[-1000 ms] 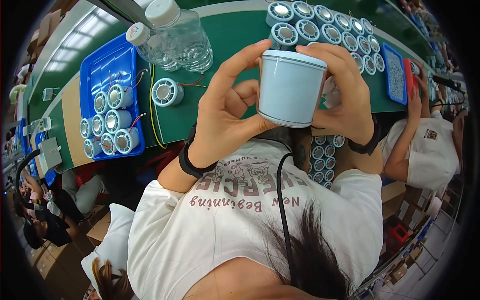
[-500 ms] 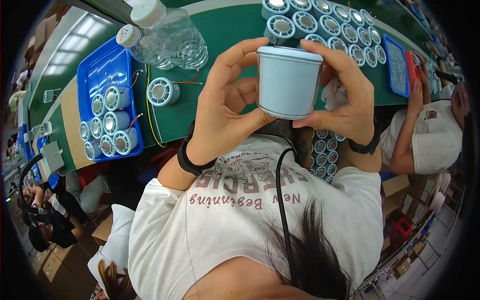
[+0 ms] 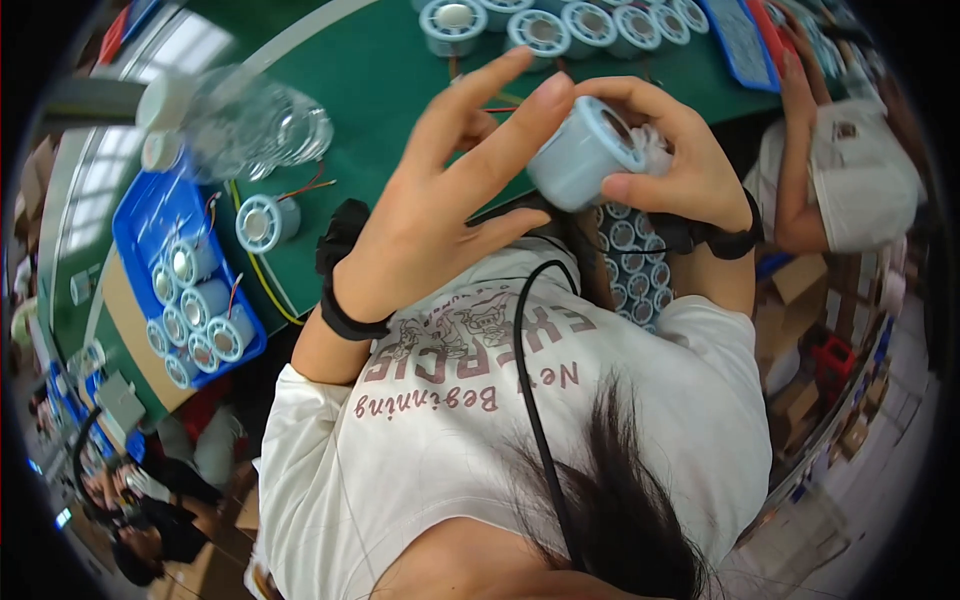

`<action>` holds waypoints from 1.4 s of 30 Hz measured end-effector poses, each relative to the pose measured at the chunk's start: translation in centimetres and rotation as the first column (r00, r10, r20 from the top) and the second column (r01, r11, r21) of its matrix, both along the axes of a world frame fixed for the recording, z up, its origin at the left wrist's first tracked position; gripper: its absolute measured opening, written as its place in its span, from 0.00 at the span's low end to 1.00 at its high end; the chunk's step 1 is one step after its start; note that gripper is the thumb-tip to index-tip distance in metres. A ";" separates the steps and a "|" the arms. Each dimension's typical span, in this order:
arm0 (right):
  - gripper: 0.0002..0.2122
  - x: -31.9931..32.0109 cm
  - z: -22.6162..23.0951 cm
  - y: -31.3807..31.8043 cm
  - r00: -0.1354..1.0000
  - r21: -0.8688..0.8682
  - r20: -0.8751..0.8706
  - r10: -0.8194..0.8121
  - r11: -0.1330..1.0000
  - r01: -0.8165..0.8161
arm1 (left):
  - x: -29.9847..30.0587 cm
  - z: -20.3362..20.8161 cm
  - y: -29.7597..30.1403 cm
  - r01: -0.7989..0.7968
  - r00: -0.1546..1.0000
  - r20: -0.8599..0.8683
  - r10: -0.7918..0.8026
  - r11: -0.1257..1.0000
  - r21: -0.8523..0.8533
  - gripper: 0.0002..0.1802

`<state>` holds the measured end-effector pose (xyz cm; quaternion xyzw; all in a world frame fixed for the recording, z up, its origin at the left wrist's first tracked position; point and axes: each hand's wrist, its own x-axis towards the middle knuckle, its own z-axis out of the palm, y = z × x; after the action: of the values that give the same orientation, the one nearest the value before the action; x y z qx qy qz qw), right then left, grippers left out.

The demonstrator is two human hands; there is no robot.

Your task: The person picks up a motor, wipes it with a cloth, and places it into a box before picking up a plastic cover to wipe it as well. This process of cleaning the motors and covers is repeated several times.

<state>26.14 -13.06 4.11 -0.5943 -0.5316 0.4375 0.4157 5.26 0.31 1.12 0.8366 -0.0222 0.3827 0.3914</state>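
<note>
Head view: a pale blue cylindrical part point(image 3: 585, 152) is held tilted above the green bench point(image 3: 380, 70), pinched by the right hand point(image 3: 670, 165) between thumb and fingers, its open end turned toward that palm; the left hand point(image 3: 440, 215) is spread wide, fingers fanned, with only one fingertip seen near the part's edge, so nothing is gripped by it. A slip could be judged likely, since the part is carried by one hand alone and its wall looks smooth; were it dropped, it might land among the row of similar parts point(image 3: 560, 25) at the bench's far edge, or be caught on the black cable point(image 3: 535, 400) hanging over the white shirt. Both wrists are raised well above the bench, elbows bent; a blue tray point(image 3: 140, 230) of like parts is seen well apart at the left.
</note>
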 end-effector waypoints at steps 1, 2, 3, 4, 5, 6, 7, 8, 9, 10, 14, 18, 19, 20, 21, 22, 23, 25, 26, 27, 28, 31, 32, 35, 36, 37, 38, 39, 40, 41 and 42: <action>0.29 0.7 -0.4 -1.8 0.999 -0.006 0.005 -0.043 0.999 0.043 | 0.4 0.0 -0.2 0.043 0.999 0.005 -0.043 0.999 -0.006 0.53; 0.27 1.5 -0.9 -4.1 0.973 -0.092 0.109 -0.205 0.972 0.216 | 0.1 0.0 -0.3 0.036 0.999 -0.021 -0.037 0.999 -0.035 0.50; 0.26 2.1 -1.7 -6.4 0.910 -0.160 0.222 -0.351 0.907 0.389 | -0.2 -0.1 -0.3 0.031 0.998 -0.048 -0.034 0.998 -0.062 0.46; 0.26 2.5 -2.8 -8.7 0.896 -0.165 0.228 -0.380 0.892 0.420 | -0.3 -0.2 -0.2 0.021 0.997 -0.079 -0.028 0.996 -0.088 0.42; 0.25 2.7 -4.2 -11.2 0.789 -0.135 0.419 -0.450 0.828 0.544 | 0.0 -0.5 -0.2 0.058 0.995 -0.071 -0.065 0.994 -0.095 0.42; 0.25 2.9 -5.8 -13.5 0.650 -0.084 0.587 -0.483 0.762 0.642 | 0.2 -0.9 -0.3 0.037 0.998 -0.045 -0.045 0.986 -0.161 0.38; 0.25 2.8 -7.6 -15.8 0.634 -0.079 0.589 -0.501 0.745 0.662 | 0.4 -1.3 -0.7 0.020 0.999 -0.021 -0.025 0.975 -0.220 0.34; 0.25 2.7 -9.2 -17.7 0.589 -0.103 0.631 -0.506 0.697 0.709 | 0.6 -1.5 -0.7 -0.003 1.000 -0.001 0.003 0.957 -0.288 0.30; 0.25 2.6 -11.0 -19.3 0.546 -0.124 0.670 -0.503 0.649 0.751 | 0.9 -1.6 -0.8 0.012 1.000 0.000 -0.012 0.956 -0.294 0.30; 0.25 2.6 -13.2 -20.8 0.538 -0.126 0.672 -0.509 0.638 0.760 | 1.2 -1.5 -0.7 0.013 1.000 0.012 -0.010 0.942 -0.336 0.28; 0.29 3.0 -21.1 -22.7 0.422 -0.081 0.684 -0.595 0.514 0.854 | 2.3 -1.6 -0.7 0.015 0.999 0.032 -0.002 0.903 -0.429 0.24; 0.31 3.0 -25.2 -22.7 0.248 0.135 0.722 -0.646 0.482 0.866 | 1.9 -1.1 -0.9 -0.028 0.999 0.003 0.033 0.895 -0.445 0.22; 0.32 3.4 -25.6 -22.7 0.184 0.227 0.773 -0.607 0.536 0.813 | 1.7 -1.0 -0.7 -0.049 0.999 -0.011 0.049 0.899 -0.435 0.22; 0.33 4.1 -25.6 -22.9 0.108 0.314 0.812 -0.573 0.586 0.747 | 1.6 -0.8 -0.6 -0.070 0.998 -0.023 0.066 0.903 -0.425 0.21; 0.30 4.5 -24.6 -23.0 0.164 0.200 0.869 -0.467 0.636 0.745 | 1.4 -1.1 -0.1 -0.084 0.996 -0.070 0.061 0.912 -0.402 0.21; 0.28 4.3 -22.4 -22.6 0.216 0.083 0.913 -0.347 0.675 0.733 | 1.0 -1.3 0.3 -0.103 0.991 -0.118 0.061 0.918 -0.383 0.21; 0.24 3.9 -18.7 -20.0 0.269 0.096 0.872 -0.409 0.682 0.725 | 0.9 -1.5 0.4 -0.109 0.990 -0.125 0.062 0.903 -0.415 0.21; 0.18 3.5 -9.4 -12.8 0.393 0.143 0.759 -0.519 0.722 0.677 | 0.8 -1.6 0.7 -0.140 0.988 -0.121 0.097 0.892 -0.429 0.20; 0.15 2.1 -4.5 -8.7 0.467 0.177 0.687 -0.557 0.751 0.636 | 0.7 -1.7 0.6 -0.139 0.988 -0.128 0.092 0.890 -0.435 0.20; 0.14 1.2 -0.9 -5.0 0.546 0.183 0.662 -0.514 0.817 0.547 | 0.4 -1.9 0.7 -0.140 0.987 -0.136 0.089 0.886 -0.442 0.20; 0.14 0.4 2.1 -1.7 0.609 0.189 0.645 -0.462 0.868 0.459 | 0.1 -1.8 0.7 -0.158 0.985 -0.127 0.113 0.886 -0.436 0.20; 0.15 0.7 4.9 9.6 0.762 0.261 0.585 -0.278 0.954 0.147 | -1.0 -1.1 0.5 -0.171 0.984 -0.123 0.129 0.878 -0.447 0.20; 0.16 2.4 4.0 13.9 0.750 0.356 0.622 -0.225 0.934 -0.016 | -1.1 -0.9 0.4 -0.167 0.985 -0.105 0.135 0.883 -0.439 0.20; 0.24 6.6 -0.8 27.0 0.536 0.268 0.829 -0.158 0.954 -0.133 | -2.2 -0.7 0.1 -0.236 0.971 -0.053 0.234 0.885 -0.402 0.18; 0.28 7.5 -3.0 30.5 0.406 0.209 0.898 -0.168 0.976 -0.058 | -2.9 -0.6 0.1 -0.250 0.966 -0.042 0.254 0.884 -0.394 0.18; 0.34 7.4 -4.6 33.0 0.269 0.165 0.949 -0.164 0.986 0.022 | -3.7 -0.6 0.2 -0.286 0.957 -0.061 0.284 0.884 -0.370 0.18; 0.37 6.5 -5.4 34.6 0.266 0.129 0.951 -0.155 0.985 0.115 | -4.9 -0.6 0.2 -0.333 0.942 -0.082 0.326 0.877 -0.345 0.18; 0.41 5.9 -6.0 35.9 0.262 0.093 0.954 -0.148 0.973 0.210 | -5.7 -0.6 0.2 -0.377 0.926 -0.102 0.364 0.870 -0.319 0.18; 0.41 6.7 -7.0 37.0 0.259 0.106 0.953 -0.154 0.976 0.192 | -6.3 -0.6 0.3 -0.391 0.920 -0.092 0.382 0.866 -0.311 0.18; 0.41 8.5 -8.1 37.8 0.302 0.012 0.952 -0.046 0.994 0.112 | -6.7 -0.6 0.3 -0.407 0.912 -0.094 0.399 0.859 -0.310 0.18; 0.41 10.0 -8.5 38.1 0.336 -0.083 0.939 0.070 0.996 0.025 | -7.2 -0.7 0.3 -0.426 0.904 -0.098 0.417 0.850 -0.310 0.18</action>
<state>36.10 25.08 -4.42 -0.7470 -0.6635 0.0426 0.0027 -1.89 0.63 0.42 0.7501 0.2303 0.4462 0.4303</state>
